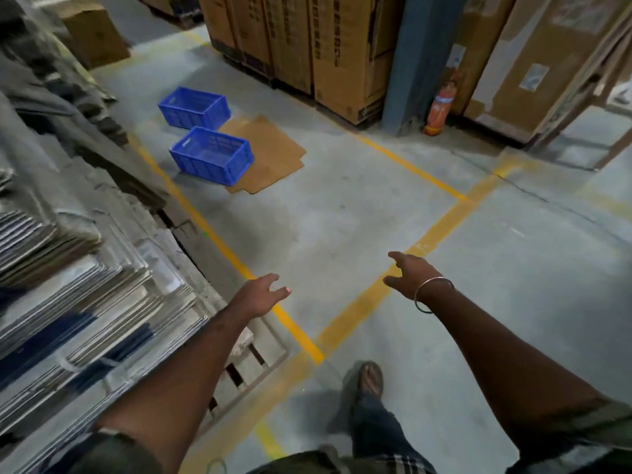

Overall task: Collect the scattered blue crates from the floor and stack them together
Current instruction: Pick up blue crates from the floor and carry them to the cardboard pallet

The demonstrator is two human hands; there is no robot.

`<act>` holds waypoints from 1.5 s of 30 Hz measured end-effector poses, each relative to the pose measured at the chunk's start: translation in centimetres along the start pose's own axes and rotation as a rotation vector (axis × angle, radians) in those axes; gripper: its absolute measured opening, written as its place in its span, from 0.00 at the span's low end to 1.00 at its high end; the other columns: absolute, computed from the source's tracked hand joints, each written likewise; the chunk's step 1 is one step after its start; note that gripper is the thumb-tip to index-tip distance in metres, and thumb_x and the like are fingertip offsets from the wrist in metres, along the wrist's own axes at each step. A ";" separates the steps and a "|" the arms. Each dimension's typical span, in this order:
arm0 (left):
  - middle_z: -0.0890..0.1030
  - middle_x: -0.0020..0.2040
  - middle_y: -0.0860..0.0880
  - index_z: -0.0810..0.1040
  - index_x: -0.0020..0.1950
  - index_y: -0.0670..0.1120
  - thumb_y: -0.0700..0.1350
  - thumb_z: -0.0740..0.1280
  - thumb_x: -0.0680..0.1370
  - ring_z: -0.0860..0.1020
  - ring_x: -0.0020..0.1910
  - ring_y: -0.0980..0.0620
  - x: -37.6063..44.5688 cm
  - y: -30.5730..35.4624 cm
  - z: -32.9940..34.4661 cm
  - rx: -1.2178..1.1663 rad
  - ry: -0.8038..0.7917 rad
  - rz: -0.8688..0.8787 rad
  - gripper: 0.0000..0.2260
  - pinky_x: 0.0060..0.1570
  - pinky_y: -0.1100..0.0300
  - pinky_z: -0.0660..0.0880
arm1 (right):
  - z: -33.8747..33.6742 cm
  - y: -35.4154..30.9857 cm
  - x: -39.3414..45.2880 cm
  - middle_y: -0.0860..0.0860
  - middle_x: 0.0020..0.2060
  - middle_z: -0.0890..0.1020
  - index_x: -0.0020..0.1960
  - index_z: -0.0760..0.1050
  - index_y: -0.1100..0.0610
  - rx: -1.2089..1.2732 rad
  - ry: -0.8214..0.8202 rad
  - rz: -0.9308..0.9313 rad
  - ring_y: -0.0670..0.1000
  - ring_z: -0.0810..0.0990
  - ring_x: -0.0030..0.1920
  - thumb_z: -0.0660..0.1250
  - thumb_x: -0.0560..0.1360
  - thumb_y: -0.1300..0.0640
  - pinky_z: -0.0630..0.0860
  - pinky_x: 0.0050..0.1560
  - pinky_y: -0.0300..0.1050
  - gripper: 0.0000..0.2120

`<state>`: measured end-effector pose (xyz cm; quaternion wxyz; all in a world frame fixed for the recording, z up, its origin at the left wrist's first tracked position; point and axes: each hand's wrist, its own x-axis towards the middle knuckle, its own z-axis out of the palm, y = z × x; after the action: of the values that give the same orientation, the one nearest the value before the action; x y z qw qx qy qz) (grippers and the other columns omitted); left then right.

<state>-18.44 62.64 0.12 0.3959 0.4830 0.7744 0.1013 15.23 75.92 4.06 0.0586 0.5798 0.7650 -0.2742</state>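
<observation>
Fingers of left hand [261, 295] and right hand [412, 273] were loosely spread, holding nothing, both arms stretched forward. Two blue crates [212, 155] [194, 107] sat upright on the floor [342, 217] well ahead, the nearer one partly on flattened cardboard [273, 159].

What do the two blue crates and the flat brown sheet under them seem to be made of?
Nearer crate and farther crate: probably moulded plastic, judging by the even bright blue colour and slotted walls. Brown sheet: most likely cardboard, matt and flat, with cut flaps like an unfolded box.
</observation>
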 end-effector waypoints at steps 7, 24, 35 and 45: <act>0.71 0.73 0.43 0.71 0.73 0.43 0.56 0.70 0.77 0.72 0.70 0.48 14.2 3.7 -5.0 -0.172 0.092 -0.140 0.29 0.69 0.55 0.67 | -6.0 0.0 18.4 0.57 0.66 0.75 0.75 0.63 0.52 -0.041 -0.082 -0.057 0.57 0.74 0.65 0.70 0.73 0.47 0.71 0.65 0.49 0.33; 0.72 0.72 0.44 0.71 0.73 0.42 0.66 0.70 0.69 0.73 0.70 0.47 41.6 0.4 -22.5 -0.534 0.224 -0.433 0.40 0.70 0.53 0.68 | -15.9 -19.4 59.5 0.59 0.66 0.75 0.75 0.64 0.53 -0.203 -0.277 -0.247 0.58 0.73 0.67 0.71 0.73 0.47 0.70 0.66 0.47 0.34; 0.75 0.69 0.40 0.73 0.71 0.39 0.58 0.74 0.71 0.75 0.66 0.45 59.9 0.4 -37.4 -0.746 0.306 -0.522 0.35 0.67 0.56 0.69 | -22.3 -35.3 82.0 0.58 0.67 0.75 0.75 0.63 0.54 -0.285 -0.299 -0.361 0.58 0.74 0.66 0.70 0.74 0.48 0.70 0.65 0.48 0.33; 0.75 0.67 0.44 0.73 0.70 0.37 0.51 0.70 0.78 0.74 0.66 0.48 75.7 -0.5 -48.9 -0.831 0.415 -0.629 0.25 0.61 0.60 0.69 | -25.0 -51.3 105.6 0.59 0.68 0.73 0.76 0.61 0.55 -0.446 -0.365 -0.591 0.58 0.72 0.67 0.70 0.73 0.48 0.69 0.66 0.47 0.35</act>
<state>-70.18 136.14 -6.64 0.4033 0.0019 0.8379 0.3678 -60.10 169.33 0.07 0.2365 0.2502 0.9162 -0.2049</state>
